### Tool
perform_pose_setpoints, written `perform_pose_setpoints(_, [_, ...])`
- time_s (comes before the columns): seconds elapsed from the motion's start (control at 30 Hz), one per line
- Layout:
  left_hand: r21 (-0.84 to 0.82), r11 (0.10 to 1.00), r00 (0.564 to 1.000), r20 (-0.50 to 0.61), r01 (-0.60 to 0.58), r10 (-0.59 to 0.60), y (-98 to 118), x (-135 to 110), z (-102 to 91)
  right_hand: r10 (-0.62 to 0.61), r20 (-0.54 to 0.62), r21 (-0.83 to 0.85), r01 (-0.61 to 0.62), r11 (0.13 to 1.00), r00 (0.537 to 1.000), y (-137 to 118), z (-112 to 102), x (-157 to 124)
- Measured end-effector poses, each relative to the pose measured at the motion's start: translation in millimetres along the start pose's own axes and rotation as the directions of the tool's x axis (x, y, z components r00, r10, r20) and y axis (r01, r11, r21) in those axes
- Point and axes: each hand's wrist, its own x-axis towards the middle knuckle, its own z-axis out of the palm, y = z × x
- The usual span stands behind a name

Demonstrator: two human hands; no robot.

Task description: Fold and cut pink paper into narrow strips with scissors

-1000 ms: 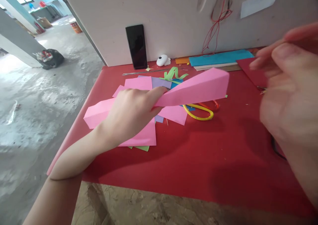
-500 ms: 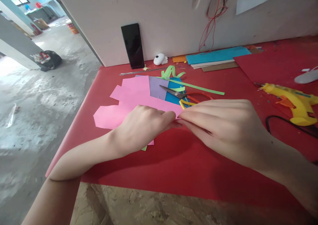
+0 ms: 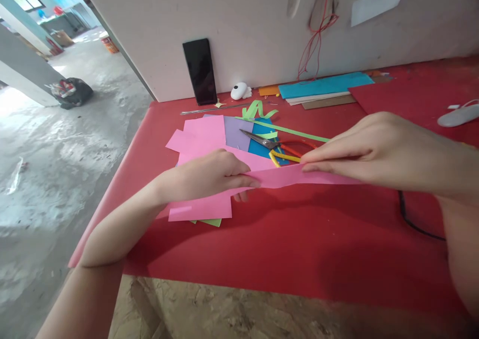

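Note:
A folded pink paper sheet [image 3: 284, 177] is held flat just above the red table [image 3: 284, 249], stretched between both hands. My left hand [image 3: 204, 175] pinches its left end with thumb and fingers closed. My right hand [image 3: 377, 149] pinches its right part along the upper edge, fingers pressed together. Beneath and behind the left hand lies a pile of pink paper sheets [image 3: 204, 134], with purple and blue pieces. Scissors [image 3: 275, 147] with red and yellow handles rest on that pile, just behind the held sheet.
A black phone [image 3: 199, 71] leans on the back wall beside a small white object [image 3: 238, 90]. Green paper strips [image 3: 262, 113], blue and brown card sheets [image 3: 324, 87] lie at the back. A black cable [image 3: 411, 219] runs at right. The table's left edge drops to a concrete floor.
My right hand slid right along the pink sheet, away from my left hand, and the sheet now spans between them. The yellow glue gun at right is now hidden behind my right hand.

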Motion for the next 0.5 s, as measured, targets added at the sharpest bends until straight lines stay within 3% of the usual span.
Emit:
perform_pose_setpoints(0.17, [-0.047, 0.994, 0.994, 0.05, 0.096, -0.094, -6, 2, -8.1, 0.258, -0.002, -0.065, -0.257, 0.964, 0.966, 29, -21, -5])
perform_pose_setpoints(0.23, [-0.008, 0.992, 0.99, 0.061, 0.127, -0.126, -9, 3, -10.6, 0.277, -0.007, -0.119, -0.275, 0.954, 0.961, 44, -30, -7])
perform_pose_setpoints(0.37, [0.005, 0.998, 0.995, 0.085, 0.055, -0.056, -14, 4, -13.5, 0.369, -0.134, -0.227, -0.391, 0.892, 0.92, 63, -40, -7])
perform_pose_setpoints(0.43, [-0.017, 0.999, 0.994, 0.101, 0.043, -0.041, -17, 4, -13.3, 0.356, -0.116, -0.273, -0.375, 0.886, 0.927, 61, -37, -5])
perform_pose_setpoints(0.5, [-0.06, 0.996, 0.99, 0.132, 0.066, -0.057, -18, 5, -11.8, 0.246, -0.068, -0.279, -0.255, 0.926, 0.967, 48, -25, -3])
